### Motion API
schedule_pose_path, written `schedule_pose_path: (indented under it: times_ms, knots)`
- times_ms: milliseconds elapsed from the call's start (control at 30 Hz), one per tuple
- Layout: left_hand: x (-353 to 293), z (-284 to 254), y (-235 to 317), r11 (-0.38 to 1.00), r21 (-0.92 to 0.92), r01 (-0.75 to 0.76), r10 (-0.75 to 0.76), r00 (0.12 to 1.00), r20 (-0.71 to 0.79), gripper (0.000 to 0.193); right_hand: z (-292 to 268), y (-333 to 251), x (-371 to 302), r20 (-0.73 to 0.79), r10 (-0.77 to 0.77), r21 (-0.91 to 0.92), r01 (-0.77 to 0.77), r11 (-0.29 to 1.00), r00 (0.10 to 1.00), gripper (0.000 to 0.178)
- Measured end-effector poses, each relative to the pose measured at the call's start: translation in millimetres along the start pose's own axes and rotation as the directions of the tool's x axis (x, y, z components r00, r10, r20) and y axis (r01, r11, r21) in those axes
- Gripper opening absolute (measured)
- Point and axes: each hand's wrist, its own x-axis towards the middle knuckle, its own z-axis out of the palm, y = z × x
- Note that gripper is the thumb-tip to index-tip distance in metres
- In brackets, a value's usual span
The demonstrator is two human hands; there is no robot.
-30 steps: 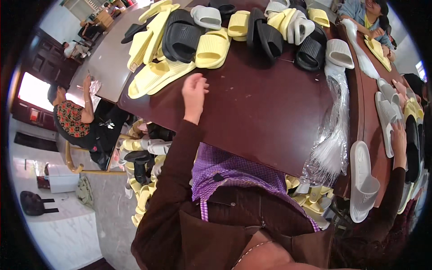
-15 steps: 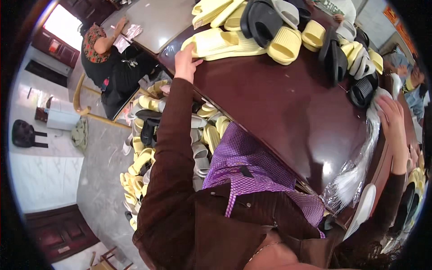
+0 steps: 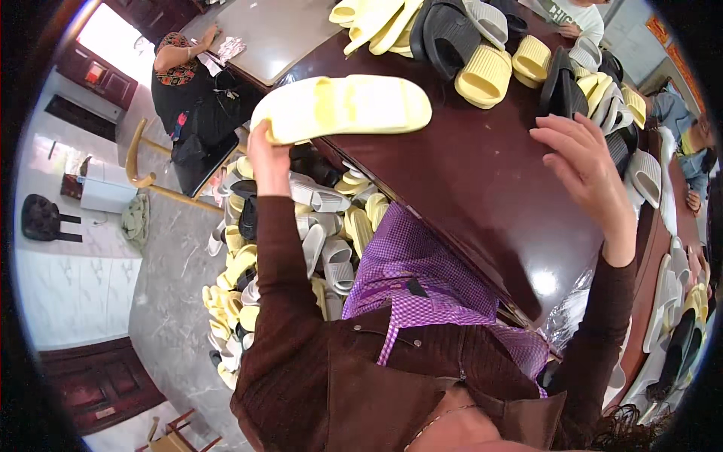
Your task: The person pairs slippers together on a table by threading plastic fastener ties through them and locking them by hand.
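Note:
Over the left edge of the dark red table (image 3: 482, 166), my left hand (image 3: 269, 154) grips a pale yellow slipper (image 3: 376, 105) by one end. Its long flat side is turned up, and my fingers are partly hidden beneath it. My right hand (image 3: 584, 169) is in the air over the table's right side, fingers stretched out and nothing in them. Just beyond it lie black slippers (image 3: 561, 87) and a grey slipper (image 3: 644, 177). By my right forearm, a clear plastic bag (image 3: 568, 309) rests on the table, partly hidden by my arm.
Yellow slippers (image 3: 486, 75), black and grey ones are heaped along the table's far side. More slippers (image 3: 339, 264) are piled on the floor to the left. A person (image 3: 203, 98) sits at a light-topped table (image 3: 271, 38). Others are at the far right.
My left hand has lifted the yellow slipper off the table, drawing it left and nearer and turning it. My right hand has moved left, away from the plastic bag and the grey slipper.

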Motion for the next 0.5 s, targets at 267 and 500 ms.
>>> schedule_pose_path:
  times_ms: [267, 500]
  knots:
    - [-57, 80, 33, 0.997, 0.070, -0.012, -0.006, 0.966, 0.258, 0.030, 45, -11, 0, -0.115, 0.227, 0.595, -0.117, 0.795, 0.967, 0.029]
    - [-113, 235, -24, 0.907, 0.418, -0.037, -0.316, 0.597, 0.738, 0.031, 88, -12, 9, -0.196, 0.564, 0.872, -0.121, 0.474, 0.802, 0.034]
